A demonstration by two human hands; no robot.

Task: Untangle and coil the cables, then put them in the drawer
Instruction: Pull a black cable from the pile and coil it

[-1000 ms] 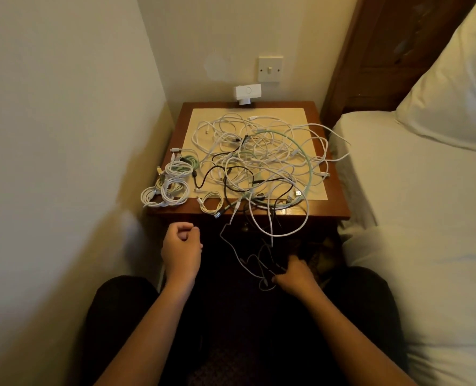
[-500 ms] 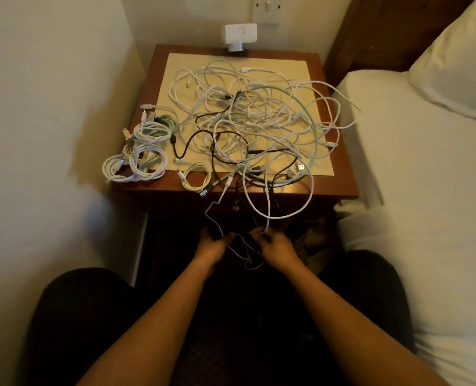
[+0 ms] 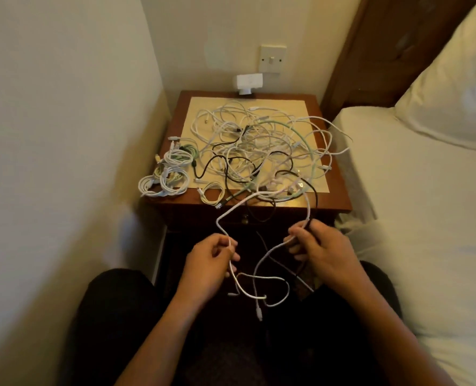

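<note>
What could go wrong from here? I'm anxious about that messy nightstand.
The white cable in the left hand and right hand still runs into the tangled pile; pulling may tighten knots or drag it off the nightstand. The coiled cables near the edge could follow.

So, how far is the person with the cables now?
Early. Done: a few coiled cables lie at the nightstand's left front corner. In hand: the left hand and right hand each grip a white cable that hangs in loops between them, with one stretch running up into the pile. Left: the big tangled pile on top, and nothing is in the drawer, which looks closed.
</note>
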